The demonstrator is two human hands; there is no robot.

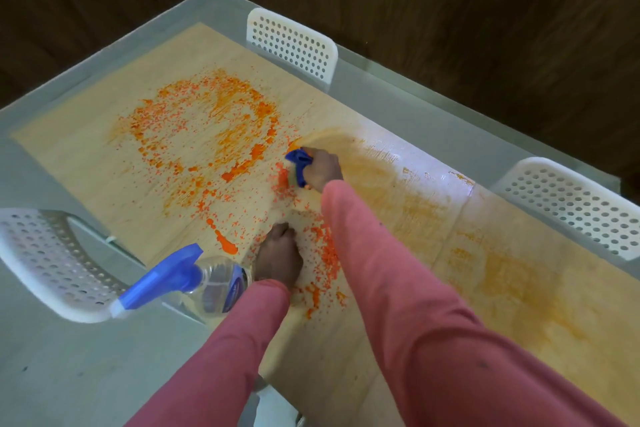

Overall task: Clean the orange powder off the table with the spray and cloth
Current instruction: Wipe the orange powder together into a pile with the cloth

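Right grip (322, 172) clutches bunched cloth (298, 163) on surface (398, 305); left grip (280, 256) holds spray bottle (194, 282), fingers hidden; powder (207, 121) beyond.

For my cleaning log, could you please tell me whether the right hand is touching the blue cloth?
Touching. The head view shows the right hand with its fingers curled round the bunched blue cloth, pressing it onto the table at the edge of the orange powder.

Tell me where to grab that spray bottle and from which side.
Judging by its pose, grip the spray bottle around the narrow neck just behind the blue trigger head, coming from above. It lies on its side at the table's near edge, nozzle out past the edge, clear body beside the left hand, so the neck is exposed.
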